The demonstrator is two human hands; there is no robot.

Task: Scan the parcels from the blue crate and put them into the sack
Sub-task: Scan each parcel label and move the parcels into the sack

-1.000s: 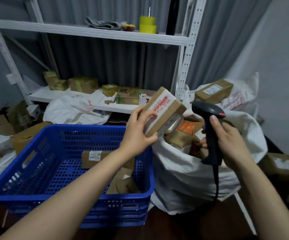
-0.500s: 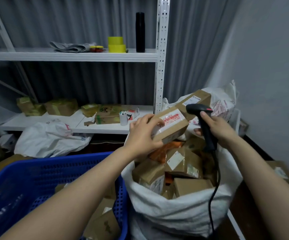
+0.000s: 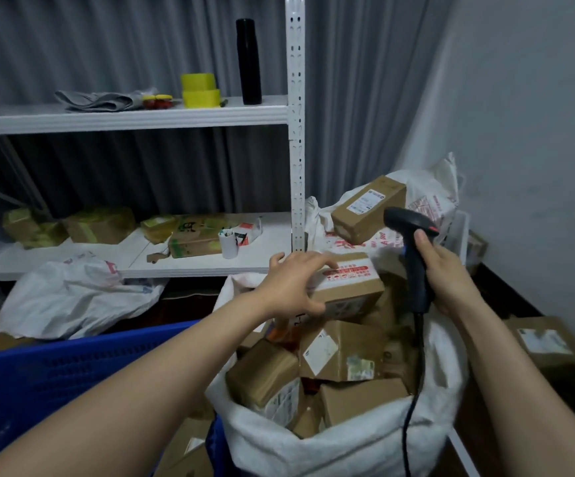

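A brown parcel with a red-printed label (image 3: 351, 287) lies on top of the pile of parcels in the white sack (image 3: 313, 449). My left hand (image 3: 293, 287) rests on its left end, fingers spread over the top and thumb along the near side. My right hand (image 3: 447, 273) grips the black barcode scanner (image 3: 413, 249) upright just right of that parcel, its cable hanging down into the sack. The blue crate (image 3: 55, 370) stands at the lower left, and a few brown parcels (image 3: 189, 449) show in its near corner.
Behind the sack, a second white sack (image 3: 430, 197) carries a long brown box (image 3: 365, 208). White shelving (image 3: 134, 115) holds yellow tape rolls, a black bottle and taped boxes. A crumpled white bag (image 3: 72, 297) lies left, a labelled box (image 3: 544, 342) at right.
My view swung right from the crate to the sack. My left hand carried the red-labelled parcel down onto the pile and loosened its grip. The scanner stayed in my right hand.
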